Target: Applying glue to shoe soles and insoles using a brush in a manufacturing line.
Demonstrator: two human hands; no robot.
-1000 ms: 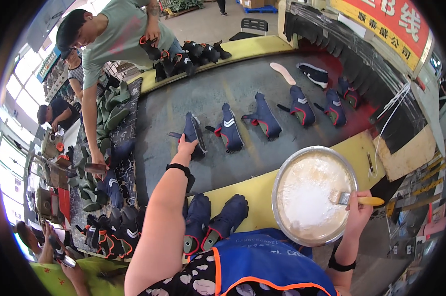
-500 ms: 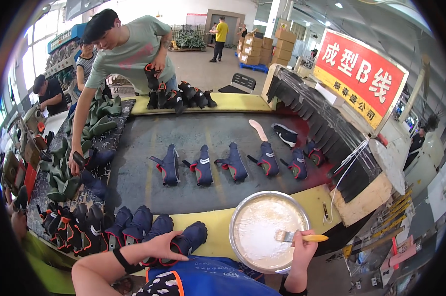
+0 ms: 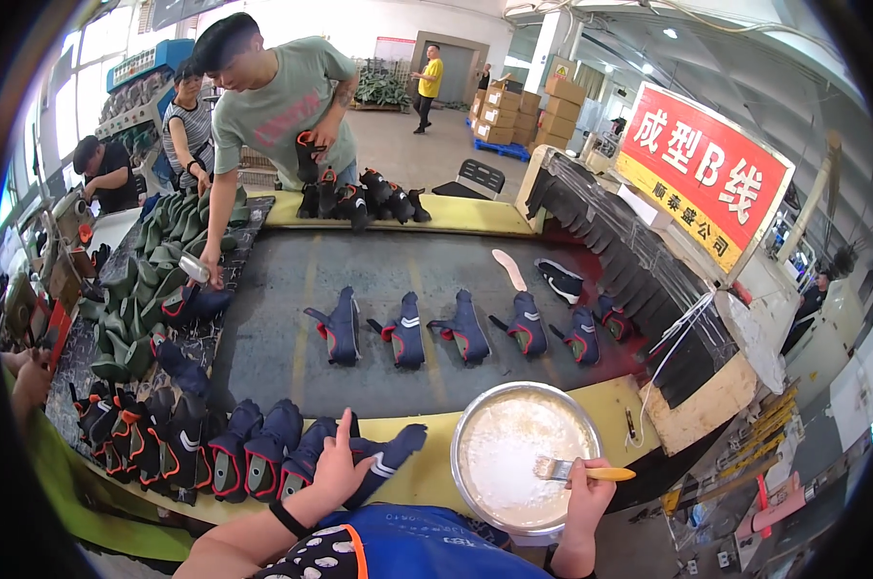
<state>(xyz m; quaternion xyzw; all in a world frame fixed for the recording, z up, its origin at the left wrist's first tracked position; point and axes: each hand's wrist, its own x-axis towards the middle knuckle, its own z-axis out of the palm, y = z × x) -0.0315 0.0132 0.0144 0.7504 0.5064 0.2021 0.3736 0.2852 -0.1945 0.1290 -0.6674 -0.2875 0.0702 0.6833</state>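
Note:
My left hand (image 3: 340,471) is at a navy shoe upper (image 3: 390,459) on the near ledge, its thumb against the upper and its index finger raised. The upper is tilted on its side, toe to the right, and the hand partly hides it. In my right hand (image 3: 589,490) is a flat brush (image 3: 610,474) with a yellow handle. Its bristles dip into white paste (image 3: 502,465) inside a round metal bowl (image 3: 458,442). More navy shoe uppers (image 3: 274,439) stand in a row left of my left hand.
Several navy uppers (image 3: 409,333) line the dark conveyor belt (image 3: 378,261), with a pink insole (image 3: 508,266) and a dark shoe (image 3: 558,280) beyond. Across it, a co-worker (image 3: 282,106) reaches toward green shoe lasts (image 3: 132,299). Black-and-orange uppers (image 3: 147,434) stand at left.
My left hand has turned the navy upper onto its side, toe swung right, and its index finger has lifted. The brush stays in the bowl. The co-worker's reaching hand has moved right and farther away.

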